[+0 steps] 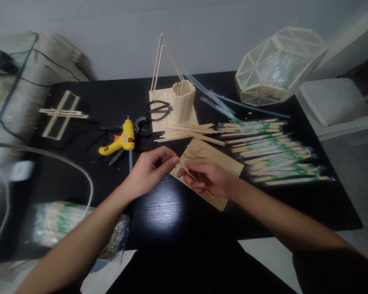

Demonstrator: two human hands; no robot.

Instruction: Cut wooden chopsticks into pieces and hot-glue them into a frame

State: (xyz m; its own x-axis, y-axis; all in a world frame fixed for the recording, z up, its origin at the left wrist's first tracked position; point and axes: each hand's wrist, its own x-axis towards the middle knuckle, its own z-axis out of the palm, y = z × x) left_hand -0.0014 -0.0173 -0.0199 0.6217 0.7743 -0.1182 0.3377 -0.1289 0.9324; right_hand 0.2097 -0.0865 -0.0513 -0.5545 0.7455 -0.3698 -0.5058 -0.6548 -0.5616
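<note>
My left hand pinches the upper end of a short wooden stick. My right hand has its fingers wrapped round the same stick, just right of the left fingertips. Beneath the right hand lies a flat panel of wooden sticks, tilted on the black table, with a few short pieces on it. Behind it are loose sticks. Farther back, a round stick cup stands on a square stick base, with black-handled scissors on the base and tall sticks rising behind.
A yellow glue gun lies left of centre. Wrapped sticks cover the right side of the black table. A crossed stick frame, a plastic bag of sticks, a cable and a faceted lantern surround the work area.
</note>
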